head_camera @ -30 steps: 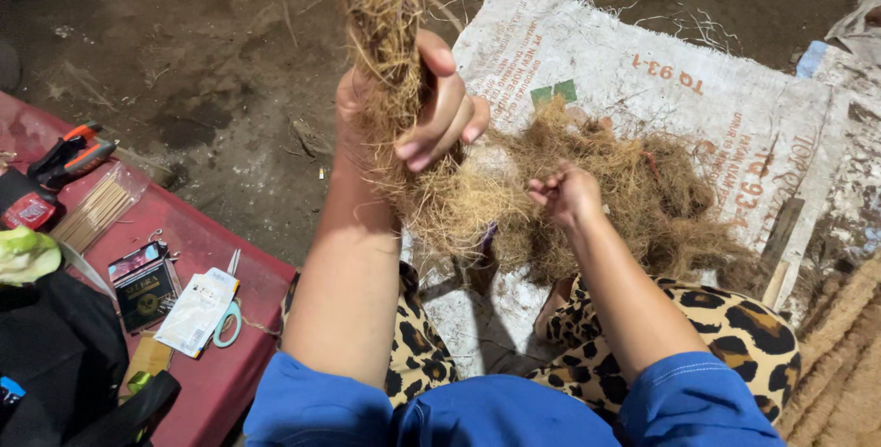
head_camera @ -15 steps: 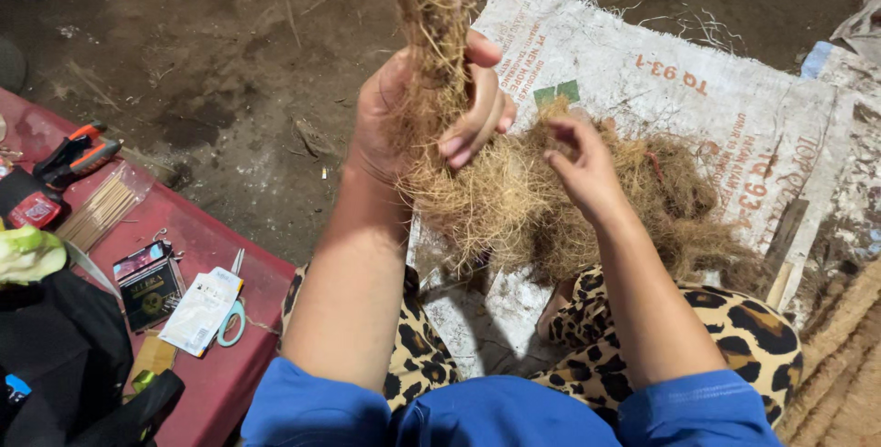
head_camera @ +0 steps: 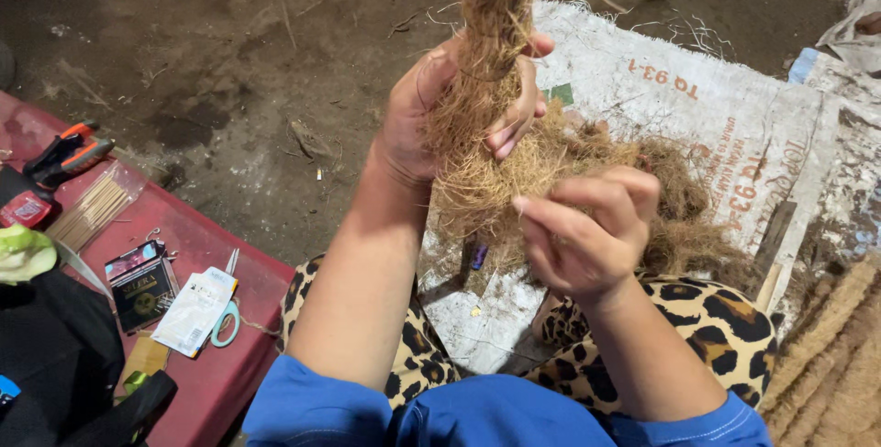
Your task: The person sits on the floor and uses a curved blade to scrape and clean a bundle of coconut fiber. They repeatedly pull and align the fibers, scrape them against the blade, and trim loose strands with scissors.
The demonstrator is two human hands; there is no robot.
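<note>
Fibre bundle (head_camera: 486,61) | tan, wiry, frayed | twisted upright | left hand (head_camera: 431,117) gripping

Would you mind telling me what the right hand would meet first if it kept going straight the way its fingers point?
The right hand points left and slightly up, so it would probably first meet the loose coir fibre hanging below the left hand; depth is uncertain.
</note>
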